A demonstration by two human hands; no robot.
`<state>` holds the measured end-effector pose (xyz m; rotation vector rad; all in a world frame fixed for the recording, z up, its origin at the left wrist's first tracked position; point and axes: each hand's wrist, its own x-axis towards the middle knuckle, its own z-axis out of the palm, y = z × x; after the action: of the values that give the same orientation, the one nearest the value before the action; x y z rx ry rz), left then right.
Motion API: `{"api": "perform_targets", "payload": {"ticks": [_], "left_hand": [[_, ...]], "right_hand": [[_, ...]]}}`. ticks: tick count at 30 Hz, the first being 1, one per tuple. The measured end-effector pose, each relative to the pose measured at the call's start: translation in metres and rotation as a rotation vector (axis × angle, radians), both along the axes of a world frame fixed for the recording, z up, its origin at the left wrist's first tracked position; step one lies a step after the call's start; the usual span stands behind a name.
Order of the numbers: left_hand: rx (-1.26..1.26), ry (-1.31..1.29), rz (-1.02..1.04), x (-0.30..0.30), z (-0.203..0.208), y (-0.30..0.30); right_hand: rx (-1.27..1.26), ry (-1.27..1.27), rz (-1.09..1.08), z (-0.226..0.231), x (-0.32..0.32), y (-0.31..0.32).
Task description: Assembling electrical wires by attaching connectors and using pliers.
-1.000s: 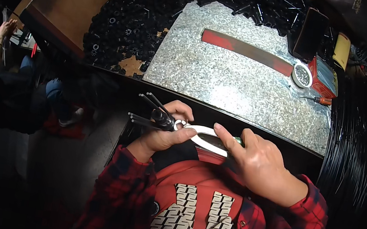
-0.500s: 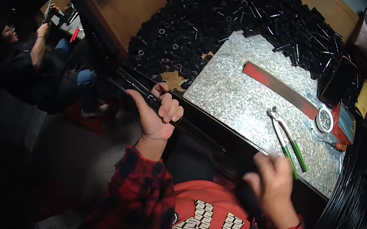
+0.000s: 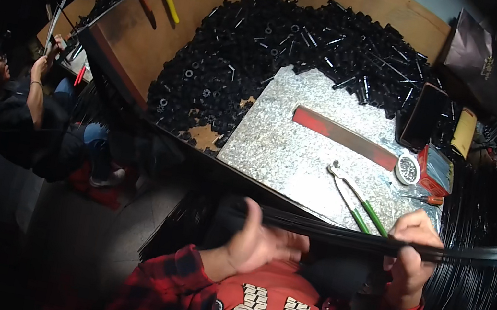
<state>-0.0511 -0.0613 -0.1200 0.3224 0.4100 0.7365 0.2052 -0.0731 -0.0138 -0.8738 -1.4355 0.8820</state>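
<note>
Rods extend either side of the right hand clasping them, with the left hand spread alongside

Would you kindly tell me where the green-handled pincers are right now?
In the head view, the green-handled pincers lie right of centre on the speckled board, below the red-and-brown strip, their handle ends near the right hand.

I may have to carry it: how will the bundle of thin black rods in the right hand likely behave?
The bundle is probably fairly stiff: it spans both sides of the right hand with little sag. It looks made of several thin pieces, so may fan out if gripped loosely. Its glossy highlights suggest a smooth, perhaps slippery surface.
</note>
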Motion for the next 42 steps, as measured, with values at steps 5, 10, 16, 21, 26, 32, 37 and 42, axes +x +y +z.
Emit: {"api": "perform_targets", "payload": {"ticks": [5, 10, 16, 21, 26, 32, 37, 42], "left_hand": [[0.772, 0.495, -0.072, -0.003, 0.017, 0.001], [1.138, 0.431, 0.512, 0.005, 0.083, 0.039], [0.987, 0.194, 0.394, 0.004, 0.110, 0.059], [0.969, 0.210, 0.312, -0.001, 0.121, 0.068], [0.971, 0.254, 0.212, -0.002, 0.127, 0.073], [0.991, 0.301, 0.177, 0.002, 0.138, 0.068], [1.054, 0.415, 0.230, 0.002, 0.139, 0.068], [1.062, 0.540, 0.281, 0.001, 0.144, 0.063]], "right_hand": [[-0.038, -0.462, 0.122, -0.014, -0.025, 0.020], [-0.197, -0.619, 0.442, -0.062, -0.060, 0.024], [-0.196, -0.698, 0.510, -0.074, -0.065, 0.027], [-0.084, -0.693, 0.553, -0.069, -0.050, 0.034], [-0.127, -0.230, 0.542, -0.002, -0.043, 0.055], [-0.296, -0.172, 0.475, 0.027, -0.043, 0.055], [-0.140, -0.208, 0.303, 0.014, -0.046, 0.055], [0.071, -0.397, 0.152, 0.017, -0.052, 0.053]]}}
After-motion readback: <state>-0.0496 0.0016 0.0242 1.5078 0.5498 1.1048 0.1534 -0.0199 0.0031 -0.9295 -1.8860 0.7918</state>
